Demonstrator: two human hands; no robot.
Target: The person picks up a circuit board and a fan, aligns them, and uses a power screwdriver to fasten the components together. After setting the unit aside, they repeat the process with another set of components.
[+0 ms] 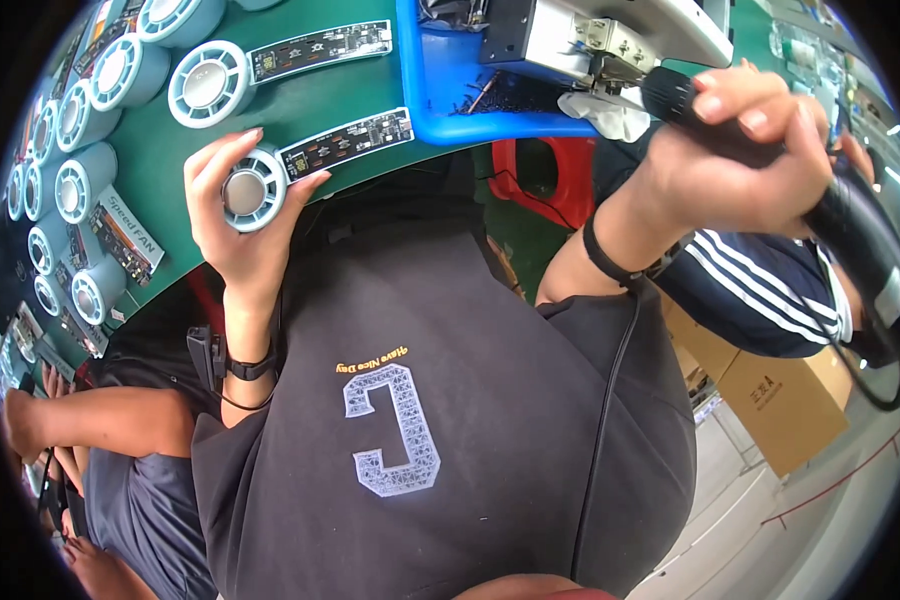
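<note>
My left hand (232,245) is closed around a light-blue fan housing (254,196) with a round grey centre, at the near edge of the green table. A slim black circuit board (348,144) reaches out from the housing to the right. My right hand (735,170) grips a black electric screwdriver (858,222), its cable hanging at the far right. The driver's front end points left at a metal box-shaped machine (545,45), which looks like a screw feeder. Whether the tip touches a screw there is too small to make out.
A blue tray (505,128) holds the machine and small dark bits. Another fan housing (210,84) with a board (322,50) lies farther back; several more housings (87,190) line the left. A red stool (540,185) and cardboard box (780,405) stand below. Other people sit on both sides.
</note>
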